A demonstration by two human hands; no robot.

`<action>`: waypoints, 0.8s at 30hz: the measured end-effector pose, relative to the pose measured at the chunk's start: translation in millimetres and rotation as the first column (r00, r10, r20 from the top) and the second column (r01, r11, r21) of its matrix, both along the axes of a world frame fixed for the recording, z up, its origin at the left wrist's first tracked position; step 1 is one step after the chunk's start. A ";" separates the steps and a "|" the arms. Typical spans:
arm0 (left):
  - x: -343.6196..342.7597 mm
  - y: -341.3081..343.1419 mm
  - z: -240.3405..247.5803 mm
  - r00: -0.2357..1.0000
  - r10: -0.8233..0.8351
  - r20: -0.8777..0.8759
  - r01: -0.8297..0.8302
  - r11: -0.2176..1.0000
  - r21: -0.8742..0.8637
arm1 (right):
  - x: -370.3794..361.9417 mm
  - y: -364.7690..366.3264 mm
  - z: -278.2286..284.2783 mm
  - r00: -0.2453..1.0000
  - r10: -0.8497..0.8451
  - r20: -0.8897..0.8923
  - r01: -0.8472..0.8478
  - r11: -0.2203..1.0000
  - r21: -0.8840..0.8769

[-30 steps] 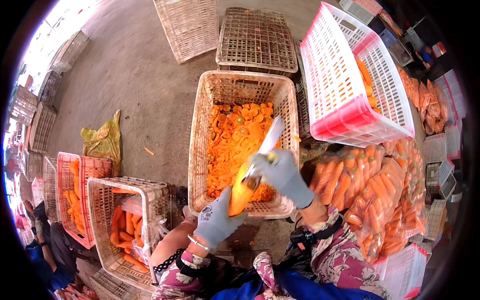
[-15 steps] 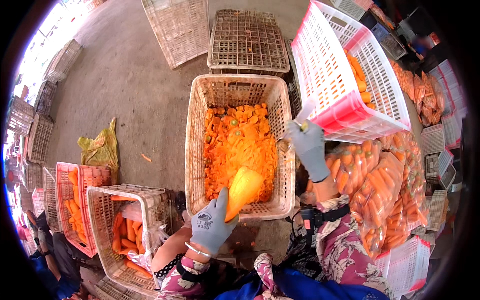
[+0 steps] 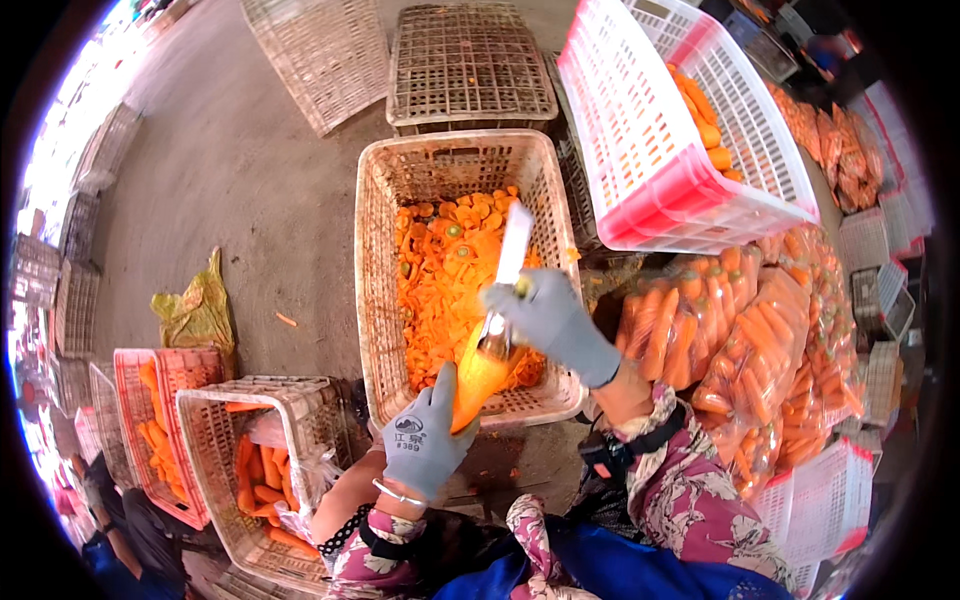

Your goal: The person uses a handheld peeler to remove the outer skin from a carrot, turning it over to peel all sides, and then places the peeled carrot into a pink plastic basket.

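From the left, we see a worn crate (image 3: 188, 430) of loose carrots (image 3: 263, 490), then our gloved left grip (image 3: 425, 440), clasped around the lower end of a thick carrot (image 3: 480, 385). The carrot lies just ahead and to the right of that nearer grip, over a crate (image 3: 367, 250) of orange shavings (image 3: 437, 265), its long axis slanting away from us. At its far end, our right grip (image 3: 550, 320) is clenched on a blurred metal tool (image 3: 514, 250); whether metal meets carrot we cannot tell. Bagged carrots (image 3: 755, 350) lie farthest right.
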State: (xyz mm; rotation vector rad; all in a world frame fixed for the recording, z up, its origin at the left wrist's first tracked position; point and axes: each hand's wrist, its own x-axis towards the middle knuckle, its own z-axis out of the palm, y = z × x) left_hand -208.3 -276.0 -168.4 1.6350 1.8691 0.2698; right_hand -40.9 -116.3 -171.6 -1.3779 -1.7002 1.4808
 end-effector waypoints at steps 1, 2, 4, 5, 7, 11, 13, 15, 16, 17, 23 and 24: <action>-0.3 -1.1 -1.1 1.000 0.020 0.005 -0.020 1.000 0.017 | 2.6 8.6 10.5 0.999 -0.043 -0.004 0.042 0.996 -0.075; -1.8 0.1 0.7 1.000 0.007 0.011 -0.007 1.000 0.021 | 3.9 13.4 16.7 0.996 -0.084 -0.004 0.083 0.985 -0.149; 0.7 6.2 5.9 0.999 -0.016 0.027 0.016 1.000 0.026 | 10.1 14.4 13.3 0.989 -0.130 -0.073 0.116 0.977 -0.179; 2.3 7.3 7.4 0.999 -0.007 0.039 0.006 1.000 0.021 | 14.5 18.1 11.5 0.986 -0.139 -0.092 0.119 0.974 -0.193; 0.4 8.5 8.2 0.998 -0.004 0.062 0.004 1.000 0.012 | 18.7 21.1 5.4 0.966 -0.195 -0.170 0.135 0.941 -0.311; -11.0 -2.8 3.3 0.986 0.016 0.169 -0.018 1.000 0.011 | 73.0 62.2 2.5 0.884 -0.377 -0.277 0.345 0.925 -0.160; -15.4 -4.2 1.2 0.950 0.084 0.299 -0.075 0.996 -0.041 | 49.2 50.4 15.1 0.889 -0.327 -0.319 0.325 0.944 -0.062; -9.8 -1.8 -6.1 0.818 0.141 0.558 -0.136 0.989 -0.051 | 24.2 24.5 20.5 0.939 -0.161 -0.303 0.134 0.985 -0.110; -6.5 1.2 -6.3 0.723 0.158 0.673 -0.157 0.986 -0.062 | 15.0 14.7 31.6 0.964 -0.073 -0.254 0.025 0.982 -0.187; -5.6 4.1 -1.5 0.648 0.239 0.723 -0.142 0.971 -0.194 | 12.4 12.4 35.6 0.976 -0.033 -0.217 -0.005 0.985 -0.171; -11.0 6.9 20.9 0.385 0.495 0.779 -0.031 0.850 -0.526 | 47.1 47.7 23.2 0.869 -0.303 -0.392 0.339 0.941 0.024; -8.8 5.8 18.6 0.367 0.513 0.776 -0.043 0.842 -0.537 | 32.8 32.0 30.0 0.898 -0.238 -0.371 0.272 0.961 0.042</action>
